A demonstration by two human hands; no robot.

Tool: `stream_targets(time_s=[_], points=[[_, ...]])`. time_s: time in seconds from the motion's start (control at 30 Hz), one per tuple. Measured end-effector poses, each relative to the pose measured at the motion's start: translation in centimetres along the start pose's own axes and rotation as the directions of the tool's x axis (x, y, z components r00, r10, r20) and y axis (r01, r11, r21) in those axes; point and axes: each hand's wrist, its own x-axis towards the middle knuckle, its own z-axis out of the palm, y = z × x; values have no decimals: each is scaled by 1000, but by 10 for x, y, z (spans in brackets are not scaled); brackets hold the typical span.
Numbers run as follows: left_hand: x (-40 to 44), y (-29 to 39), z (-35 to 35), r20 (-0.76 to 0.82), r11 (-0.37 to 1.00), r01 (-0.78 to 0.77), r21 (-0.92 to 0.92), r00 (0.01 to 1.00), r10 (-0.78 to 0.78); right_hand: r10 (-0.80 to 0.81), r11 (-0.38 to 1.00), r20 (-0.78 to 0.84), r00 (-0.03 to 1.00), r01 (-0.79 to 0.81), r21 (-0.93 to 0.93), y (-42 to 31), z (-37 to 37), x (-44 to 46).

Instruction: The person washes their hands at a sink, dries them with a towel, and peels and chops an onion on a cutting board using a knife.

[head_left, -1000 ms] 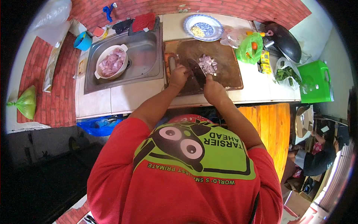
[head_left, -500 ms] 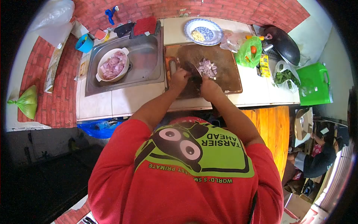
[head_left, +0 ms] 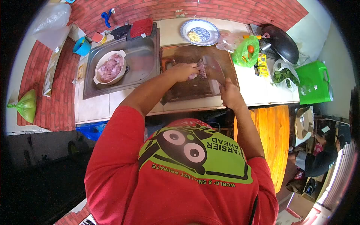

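Observation:
My right hand (head_left: 230, 93) is closed round the handle of a knife, whose broad blade (head_left: 214, 71) stands just right of the chopped onion (head_left: 202, 69). On the onion's left side is my left hand (head_left: 184, 71), its fingers curled together against the pieces; some purple bits show below its fingertips. Both hands are over the brown cutting board (head_left: 180, 92). A blue-and-white plate (head_left: 204, 33) behind the board holds small pale yellow pieces.
Left of the board is a metal sink (head_left: 142, 71) with a white dish (head_left: 97, 78) of raw meat. To the right are a green bag (head_left: 242, 56), a black wok (head_left: 281, 43), leafy greens (head_left: 285, 76) and a green container (head_left: 313, 82). A person (head_left: 322, 161) is at the lower right.
My left hand has moved right and up from the board's left side to the onion. My right hand and the knife have shifted right, to the onion's other side.

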Motion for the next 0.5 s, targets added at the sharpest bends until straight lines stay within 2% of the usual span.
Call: stream_targets(time_s=[0.1,0.13,0.17,0.2,0.27,0.3,0.37,0.5], points=[[1,1,-2,-39,1000,-13,22,999,14,6,999,28,1000,-5,-41,9,8,0],[0,0,-2,-14,999,53,2,999,-53,5,999,30,1000,-4,-41,12,12,0],[-1,-1,-2,11,993,120,-16,993,-120,-53,996,18,998,55,-74,13,17,1],[-2,-3,6,9,992,123,-15,992,-123,-114,988,7,993,114,-106,13,22,2],[-10,-5,32,-279,929,297,-220,894,-351,-87,985,13,996,88,-145,9,36,4],[-12,3,37,-281,928,301,-220,891,-356,-56,981,16,998,58,-185,7,43,5],[-14,22,46,-487,860,416,-296,708,-511,-30,973,37,999,37,-227,3,51,7],[-19,26,56,-585,866,403,-296,641,-498,-32,958,118,992,64,-279,-3,54,7]])
